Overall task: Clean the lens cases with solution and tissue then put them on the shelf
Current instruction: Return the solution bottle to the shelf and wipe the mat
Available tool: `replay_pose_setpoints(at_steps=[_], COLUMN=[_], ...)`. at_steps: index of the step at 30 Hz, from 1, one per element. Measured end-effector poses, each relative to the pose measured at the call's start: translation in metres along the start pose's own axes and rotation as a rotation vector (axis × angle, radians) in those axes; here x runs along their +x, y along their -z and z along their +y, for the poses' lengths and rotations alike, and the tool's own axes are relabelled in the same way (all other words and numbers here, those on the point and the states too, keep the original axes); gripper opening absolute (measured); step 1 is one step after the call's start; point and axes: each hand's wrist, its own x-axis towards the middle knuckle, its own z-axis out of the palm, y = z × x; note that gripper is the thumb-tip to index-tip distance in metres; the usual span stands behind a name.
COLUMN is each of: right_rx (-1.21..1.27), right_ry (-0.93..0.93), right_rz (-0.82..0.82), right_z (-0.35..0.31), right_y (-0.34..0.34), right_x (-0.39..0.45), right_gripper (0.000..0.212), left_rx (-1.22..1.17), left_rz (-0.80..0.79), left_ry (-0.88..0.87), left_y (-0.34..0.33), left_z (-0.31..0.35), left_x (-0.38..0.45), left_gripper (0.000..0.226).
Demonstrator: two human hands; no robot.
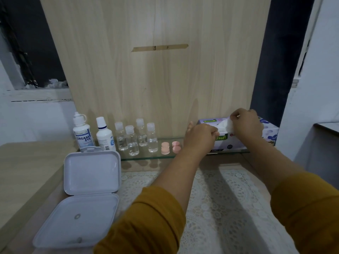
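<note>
Right hand [246, 123] pinches a white tissue [226, 124] atop the lilac cardboard tissue box [238, 142], left hand [200, 133] curled against the box's front, two pink round lens cases [171, 147] just left of the box on the glass shelf [146, 156].

My left hand [200, 133] covers the near left corner of the tissue box [267, 133], so part of its printed name is lost, and I cannot tell whether my fingers press or grip it. My right hand [246, 123] hides most of the box's opening; only a bit of white tissue [226, 125] shows beside my knuckles. My sleeves [146, 220] run off the bottom edge. The bottle [83, 132] labels' small print far to my left is unreadable.
</note>
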Motion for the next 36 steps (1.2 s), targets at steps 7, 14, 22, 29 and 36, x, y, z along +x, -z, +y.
replay_pose_setpoints(at_steps=[7, 14, 22, 29, 36], right_rx=[0.571, 0.822, 0.937, 1.033, 0.952], right_ry=[-0.016, -0.022, -0.117, -0.069, 0.047], right_rz=[0.076, 0.215, 0.197, 0.062, -0.313], right_z=[-0.005, -0.013, -0.023, -0.023, -0.016], right_y=[0.012, 0.020, 0.032, 0.026, 0.008], right_x=[-0.007, -0.015, -0.032, -0.096, -0.173], right_gripper=[0.015, 0.011, 0.007, 0.020, 0.015], left_rx=[0.011, 0.004, 0.085, -0.789, -0.923], left_rz=[-0.001, -0.005, -0.130, 0.116, -0.093], left_ry=[0.006, 0.010, 0.005, 0.113, 0.275], left_y=[0.001, 0.001, 0.009, 0.032, 0.025], left_z=[0.001, 0.001, 0.001, -0.005, -0.021], left_x=[0.000, 0.000, 0.001, -0.041, -0.127], left_gripper=[0.027, 0.027, 0.032, 0.026, 0.015])
